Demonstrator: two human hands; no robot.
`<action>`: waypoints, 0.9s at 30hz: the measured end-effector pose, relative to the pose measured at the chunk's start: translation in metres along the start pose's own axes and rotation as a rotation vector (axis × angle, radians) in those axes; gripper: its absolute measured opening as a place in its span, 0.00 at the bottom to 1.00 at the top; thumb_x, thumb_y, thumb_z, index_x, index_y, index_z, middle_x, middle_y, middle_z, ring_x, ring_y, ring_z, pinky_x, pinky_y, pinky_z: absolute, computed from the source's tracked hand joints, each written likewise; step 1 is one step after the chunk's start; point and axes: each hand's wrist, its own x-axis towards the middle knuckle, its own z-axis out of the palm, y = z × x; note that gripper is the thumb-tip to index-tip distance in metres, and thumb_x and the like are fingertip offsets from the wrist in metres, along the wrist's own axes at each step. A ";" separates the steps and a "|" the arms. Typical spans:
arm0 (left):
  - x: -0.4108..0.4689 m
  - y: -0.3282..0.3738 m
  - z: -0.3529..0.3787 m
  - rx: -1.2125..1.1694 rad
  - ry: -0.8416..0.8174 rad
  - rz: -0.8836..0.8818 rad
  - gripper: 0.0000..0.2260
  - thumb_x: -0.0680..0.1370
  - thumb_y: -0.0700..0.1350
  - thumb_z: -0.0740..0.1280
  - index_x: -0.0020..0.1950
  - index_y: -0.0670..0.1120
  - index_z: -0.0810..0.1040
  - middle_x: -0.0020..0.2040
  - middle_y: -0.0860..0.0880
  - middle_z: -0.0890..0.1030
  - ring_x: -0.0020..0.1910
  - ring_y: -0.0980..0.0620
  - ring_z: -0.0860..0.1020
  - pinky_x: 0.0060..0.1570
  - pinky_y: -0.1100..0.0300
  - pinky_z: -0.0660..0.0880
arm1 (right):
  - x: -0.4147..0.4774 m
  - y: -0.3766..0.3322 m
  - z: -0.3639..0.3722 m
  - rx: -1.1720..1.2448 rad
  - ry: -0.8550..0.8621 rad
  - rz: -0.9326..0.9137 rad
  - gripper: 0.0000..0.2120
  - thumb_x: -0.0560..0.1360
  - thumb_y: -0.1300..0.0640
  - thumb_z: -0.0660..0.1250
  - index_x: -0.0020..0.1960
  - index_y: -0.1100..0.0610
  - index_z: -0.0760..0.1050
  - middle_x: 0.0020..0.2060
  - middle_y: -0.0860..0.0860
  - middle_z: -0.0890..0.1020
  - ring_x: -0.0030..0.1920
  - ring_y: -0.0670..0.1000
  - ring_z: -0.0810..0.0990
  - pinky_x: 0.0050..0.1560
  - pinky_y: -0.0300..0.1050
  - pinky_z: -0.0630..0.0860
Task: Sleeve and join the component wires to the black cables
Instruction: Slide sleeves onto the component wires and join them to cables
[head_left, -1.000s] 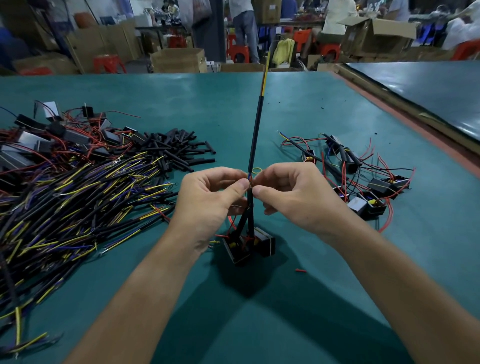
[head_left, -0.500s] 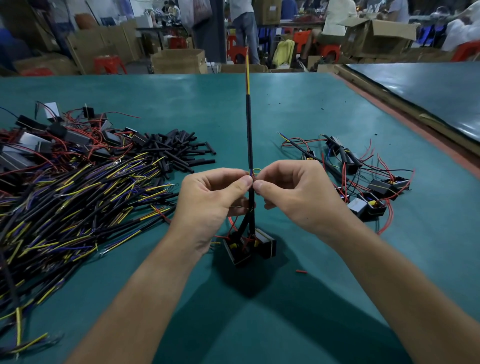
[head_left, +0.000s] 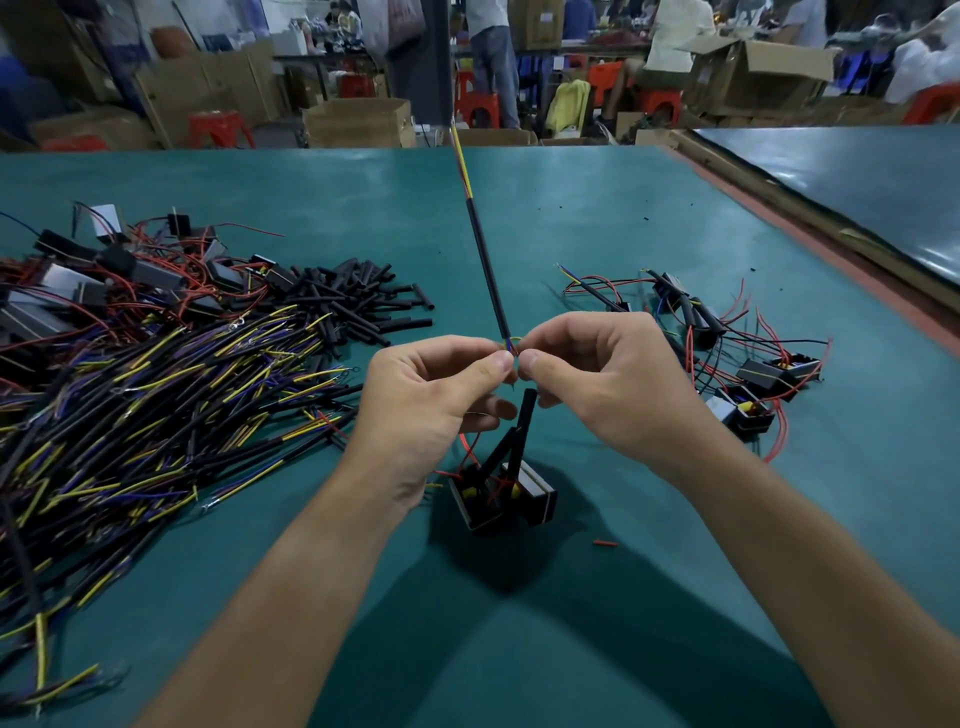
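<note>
Lying on the far left of the green desk (head_left: 649, 218) is a big pile of black cables (head_left: 156, 415) with yellow and blue wire ends. Behind it is a group of components (head_left: 119, 275) with red wires. Just beside the pile, to its right, is a heap of short black sleeves (head_left: 358, 301).

Next comes the left hand (head_left: 431, 405), held above the desk. Its fingers (head_left: 491, 364) are narrow, with thumb and forefinger pinching thin wire ends at the lower end of one black cable (head_left: 485, 270). This cable stands almost upright between the two hands and leans a little to the left at its top, where yellow and red wires come out.

Below the hands is a black component (head_left: 501, 493) with two sleeved wires (head_left: 524, 415) rising from it toward the fingers. I cannot tell if it rests on the desk or hangs.

The right hand (head_left: 602, 384) pinches the same wire ends from the other side, and its fingers (head_left: 540, 364) almost touch those of the left hand. A small red scrap (head_left: 605, 543) lies near the component. Well apart to the right lies a smaller group of joined components (head_left: 753, 374) with black cables and red wires.
</note>
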 end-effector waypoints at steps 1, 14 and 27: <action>0.000 0.000 0.000 0.002 -0.001 0.005 0.07 0.75 0.37 0.72 0.39 0.46 0.84 0.36 0.48 0.85 0.27 0.54 0.81 0.31 0.63 0.79 | 0.000 -0.001 -0.001 0.029 -0.014 0.010 0.07 0.74 0.64 0.71 0.40 0.55 0.82 0.32 0.51 0.84 0.31 0.47 0.78 0.39 0.51 0.81; -0.003 0.002 0.004 0.110 -0.010 0.154 0.05 0.73 0.36 0.73 0.40 0.46 0.84 0.34 0.48 0.85 0.28 0.53 0.81 0.33 0.60 0.78 | -0.001 -0.011 -0.010 0.365 -0.211 0.327 0.10 0.77 0.64 0.66 0.38 0.59 0.78 0.29 0.50 0.77 0.29 0.47 0.71 0.35 0.39 0.75; -0.003 -0.002 0.005 0.207 -0.059 0.239 0.07 0.73 0.35 0.73 0.40 0.47 0.85 0.34 0.51 0.85 0.29 0.53 0.82 0.32 0.61 0.78 | 0.000 -0.010 -0.027 0.374 -0.458 0.452 0.09 0.79 0.61 0.63 0.39 0.58 0.75 0.32 0.50 0.77 0.31 0.44 0.72 0.33 0.34 0.74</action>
